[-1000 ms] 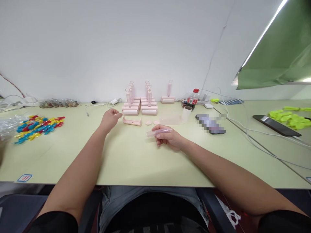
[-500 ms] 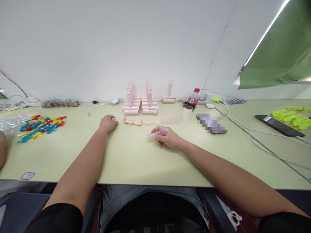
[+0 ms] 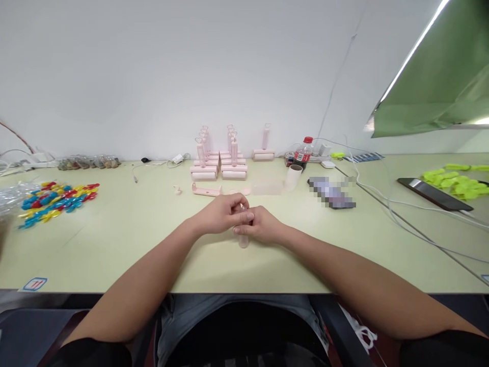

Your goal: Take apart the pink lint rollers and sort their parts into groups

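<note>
The right grip [image 3: 264, 224] holds a translucent tube [image 3: 243, 241]. The left grip [image 3: 222, 214] meets it from the left; its hold I cannot tell.

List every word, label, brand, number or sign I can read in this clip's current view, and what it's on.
"11": in red inside a blue frame, on the sticker at the near left edge of the table.
Too small or blurred to read: white lettering on the cola bottle's red label; any print on the blue strip near the wall.
No lettering can be made out on the pink lint rollers.
</note>
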Demonstrator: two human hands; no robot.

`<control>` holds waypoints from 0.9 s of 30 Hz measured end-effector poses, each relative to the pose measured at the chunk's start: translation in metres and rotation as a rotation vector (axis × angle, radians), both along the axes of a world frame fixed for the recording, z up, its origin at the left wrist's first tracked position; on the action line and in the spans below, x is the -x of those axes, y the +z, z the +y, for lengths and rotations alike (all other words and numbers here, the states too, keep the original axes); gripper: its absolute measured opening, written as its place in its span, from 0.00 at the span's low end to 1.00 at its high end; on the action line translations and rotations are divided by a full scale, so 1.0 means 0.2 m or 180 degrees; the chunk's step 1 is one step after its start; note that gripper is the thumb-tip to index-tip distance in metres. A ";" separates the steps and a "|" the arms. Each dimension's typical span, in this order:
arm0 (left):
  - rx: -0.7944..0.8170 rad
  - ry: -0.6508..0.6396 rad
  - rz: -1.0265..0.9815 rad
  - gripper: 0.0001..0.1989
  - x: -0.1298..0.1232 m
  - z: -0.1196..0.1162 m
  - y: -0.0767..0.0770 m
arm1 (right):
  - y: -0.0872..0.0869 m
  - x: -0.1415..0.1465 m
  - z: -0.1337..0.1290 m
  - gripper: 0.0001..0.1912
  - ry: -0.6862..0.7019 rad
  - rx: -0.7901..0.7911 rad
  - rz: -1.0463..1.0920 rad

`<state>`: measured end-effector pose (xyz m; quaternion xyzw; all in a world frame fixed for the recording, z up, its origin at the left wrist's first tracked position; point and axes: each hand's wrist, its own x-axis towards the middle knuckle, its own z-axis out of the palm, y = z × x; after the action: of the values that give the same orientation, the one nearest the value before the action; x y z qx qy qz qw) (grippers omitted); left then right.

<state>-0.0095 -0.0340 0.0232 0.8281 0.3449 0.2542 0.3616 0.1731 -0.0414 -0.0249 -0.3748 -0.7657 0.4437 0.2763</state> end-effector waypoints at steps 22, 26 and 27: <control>-0.0684 0.2645 0.2230 0.15 0.62 0.54 0.15 | -0.02 -0.03 0.03 0.16 -0.0164 0.0211 -0.0240; -0.0581 0.2654 0.2441 0.20 0.60 0.55 0.18 | -0.02 -0.03 0.03 0.15 -0.0151 0.0201 -0.0236; -0.0546 0.2659 0.2493 0.23 0.60 0.55 0.19 | -0.02 -0.03 0.03 0.15 -0.0152 0.0202 -0.0241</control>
<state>-0.1285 0.0759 0.0613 0.6804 0.7288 0.0770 0.0075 0.1800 -0.0348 -0.0292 -0.4181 -0.7520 0.4465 0.2456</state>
